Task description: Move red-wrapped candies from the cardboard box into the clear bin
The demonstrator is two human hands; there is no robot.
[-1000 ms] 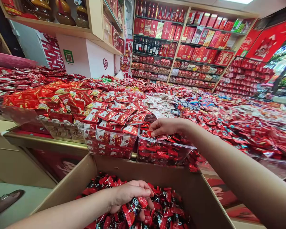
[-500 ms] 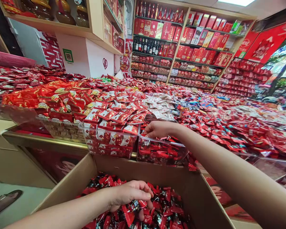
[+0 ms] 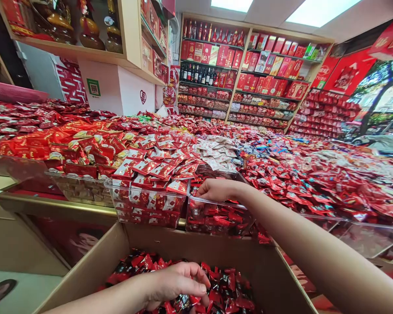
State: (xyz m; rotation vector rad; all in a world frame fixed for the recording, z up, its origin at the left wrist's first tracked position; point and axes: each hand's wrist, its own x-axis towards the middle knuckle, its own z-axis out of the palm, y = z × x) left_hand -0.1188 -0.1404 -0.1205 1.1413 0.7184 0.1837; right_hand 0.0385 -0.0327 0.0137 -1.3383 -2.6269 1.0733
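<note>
My left hand (image 3: 175, 283) is low inside a cardboard box (image 3: 85, 272), over a heap of small red-and-black wrapped candies (image 3: 227, 285). Its fingers curve downward and stay apart from the thumb, with candies beneath and around them; some fingertips are hidden in the pile. Past the box's far edge, my right hand (image 3: 216, 190) reaches into a clear plastic bin (image 3: 219, 205) partly filled with similar red-and-black candies. The right fingers are curled inward behind the bin's near rim, so what they hold, if anything, is hidden.
Beside that bin stands a clear bin (image 3: 147, 207) heaped with red-and-white packets. White packets (image 3: 218, 150) lie behind, and red-wrapped sweets (image 3: 291, 174) spread rightward. Shelves (image 3: 231, 83) of bottles and red boxes line the back. A wooden cabinet (image 3: 132, 39) overhangs at left.
The view has tilted up slightly, so the counter and box sit lower. My right hand remains in the bin. My left hand stays over the box's candies, with its fingers shifted slightly.
</note>
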